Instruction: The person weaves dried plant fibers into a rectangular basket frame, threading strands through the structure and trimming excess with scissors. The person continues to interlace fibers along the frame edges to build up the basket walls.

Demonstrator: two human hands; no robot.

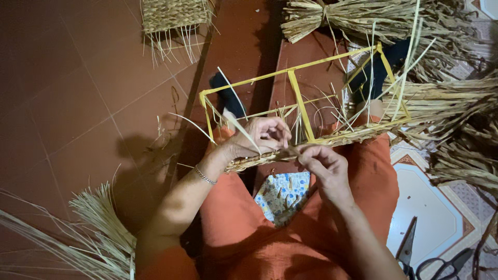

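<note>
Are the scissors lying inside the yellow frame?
No, the scissors lie on the floor at lower right, apart from the yellow frame.

Both arms are bare, no sleeves showing. There's a thin silver bracelet on the left wrist. Orange trousers cover the legs, pretty plain otherwise.

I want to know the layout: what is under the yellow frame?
Under the frame: orange-clad knees, red floor, a dark foot. The hands cover the woven edge in the middle.
</note>
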